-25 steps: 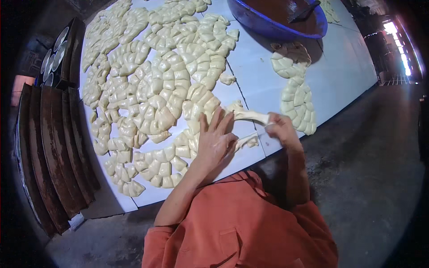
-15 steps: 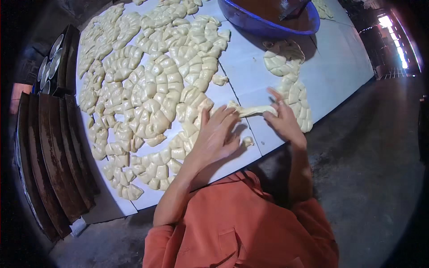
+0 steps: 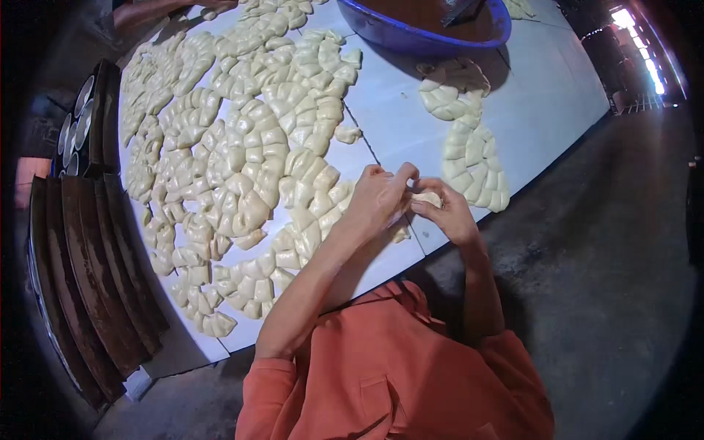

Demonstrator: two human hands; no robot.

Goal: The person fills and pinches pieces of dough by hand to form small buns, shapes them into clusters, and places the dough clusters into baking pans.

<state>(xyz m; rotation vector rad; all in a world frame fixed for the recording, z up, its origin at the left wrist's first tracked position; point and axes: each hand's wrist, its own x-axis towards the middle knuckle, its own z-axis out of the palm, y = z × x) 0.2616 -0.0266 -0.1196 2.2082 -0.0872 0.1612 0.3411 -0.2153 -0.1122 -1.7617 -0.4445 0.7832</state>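
Close together over the near edge of the table, both hands work on one small piece of pale dough. My right hand pinches it between thumb and fingers. My left hand has its fingers curled against the dough's other end, which they mostly hide. Left of my hands, many glossy cut dough pieces lie in joined, curving rows. A smaller patch of dough pieces is to the right. One loose dough lump sits beyond my left hand, and another is partly covered below it.
A blue basin with brown contents and a dark tool stands at the far side of the white table. Long brown trays and a rack of round tins are at the left. Another person's arm reaches in at the far left.
The dough strip stretched between my hands is now bunched up small. My hands have come together, the left moving right. Another person's arm has appeared at the far left.
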